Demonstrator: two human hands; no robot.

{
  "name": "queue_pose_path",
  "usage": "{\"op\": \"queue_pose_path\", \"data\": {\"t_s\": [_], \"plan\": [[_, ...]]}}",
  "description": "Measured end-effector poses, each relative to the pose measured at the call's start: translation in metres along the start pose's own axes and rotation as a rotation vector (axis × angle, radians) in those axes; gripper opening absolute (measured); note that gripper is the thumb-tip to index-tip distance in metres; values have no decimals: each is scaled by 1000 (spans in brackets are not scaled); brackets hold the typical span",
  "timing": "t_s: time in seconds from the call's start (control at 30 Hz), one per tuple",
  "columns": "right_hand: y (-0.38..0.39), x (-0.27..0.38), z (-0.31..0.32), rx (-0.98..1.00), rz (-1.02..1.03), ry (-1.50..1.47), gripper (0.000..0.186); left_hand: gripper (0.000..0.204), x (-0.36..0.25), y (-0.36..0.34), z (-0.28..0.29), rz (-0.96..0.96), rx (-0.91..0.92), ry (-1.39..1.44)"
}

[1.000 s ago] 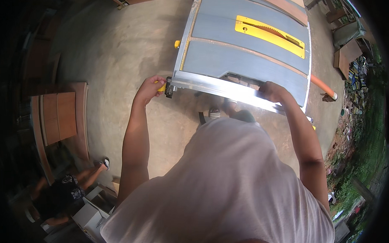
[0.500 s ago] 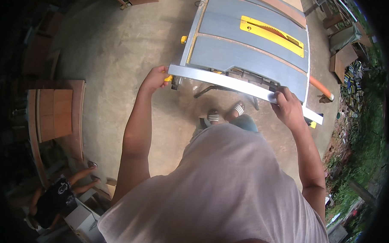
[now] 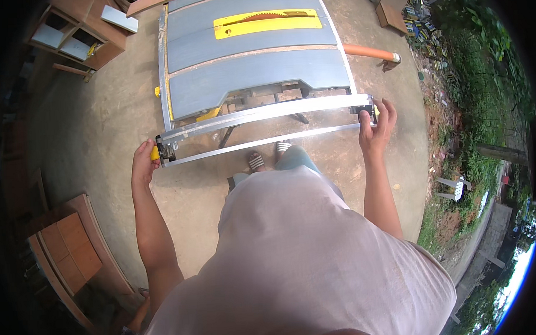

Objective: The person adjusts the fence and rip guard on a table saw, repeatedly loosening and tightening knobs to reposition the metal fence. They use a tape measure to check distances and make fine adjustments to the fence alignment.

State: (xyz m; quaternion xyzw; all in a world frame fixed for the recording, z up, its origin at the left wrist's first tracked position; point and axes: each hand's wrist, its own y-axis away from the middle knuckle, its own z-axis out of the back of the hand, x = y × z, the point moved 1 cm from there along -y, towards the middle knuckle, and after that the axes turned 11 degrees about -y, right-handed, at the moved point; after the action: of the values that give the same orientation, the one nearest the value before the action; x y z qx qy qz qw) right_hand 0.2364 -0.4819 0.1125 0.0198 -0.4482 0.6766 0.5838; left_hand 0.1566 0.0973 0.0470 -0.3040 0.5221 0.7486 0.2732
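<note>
A long silver rip fence [image 3: 257, 113] spans in front of me, just off the near edge of the grey table saw [image 3: 253, 76]. It has a thinner lower rail and black end brackets. My left hand [image 3: 142, 163] is closed at its left end, on the yellow latch [image 3: 155, 153]. At the opposite end my right hand [image 3: 376, 137] grips the bracket between thumb and fingers. Farther off, the toothed saw blade [image 3: 268, 15] shows in the slot of the yellow insert plate [image 3: 225, 32].
An orange pipe [image 3: 370, 50] sticks out from the saw's right side. Wooden cabinets [image 3: 80, 35] stand far left, and brown panels [image 3: 76, 248] nearer on the left. Partly seen at lower left is another person's leg [image 3: 140, 314]. Greenery and a white chair [image 3: 452, 187] lie right.
The fence has swung nearly level across my front, and its lower rail now shows. My right hand has shifted from the bar's top to its right end. My view has turned rightward.
</note>
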Motion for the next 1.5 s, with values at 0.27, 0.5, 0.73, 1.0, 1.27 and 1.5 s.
{"op": "queue_pose_path", "data": {"t_s": [0.27,0.5,0.73,1.0,1.27,1.5], "plan": [[-16,-190,7,367,-1337,-978,57,38,-6,-24,-7,36,-9,-144],[-57,-160,-8,606,-1228,-339,46,39,-13,-21,-7,139,-73,-158],[-33,-165,-20,140,-1050,-360,35,26,-8,-7,-18,48,-321,-150],[-32,-162,-42,-126,-975,-661,20,36,9,-45,-36,-139,-577,169],[-52,-202,-62,102,-757,-343,21,30,-16,-73,-30,-121,-590,166],[-63,-186,-70,144,-688,-317,18,31,-22,-80,-33,-122,-604,227]]}}
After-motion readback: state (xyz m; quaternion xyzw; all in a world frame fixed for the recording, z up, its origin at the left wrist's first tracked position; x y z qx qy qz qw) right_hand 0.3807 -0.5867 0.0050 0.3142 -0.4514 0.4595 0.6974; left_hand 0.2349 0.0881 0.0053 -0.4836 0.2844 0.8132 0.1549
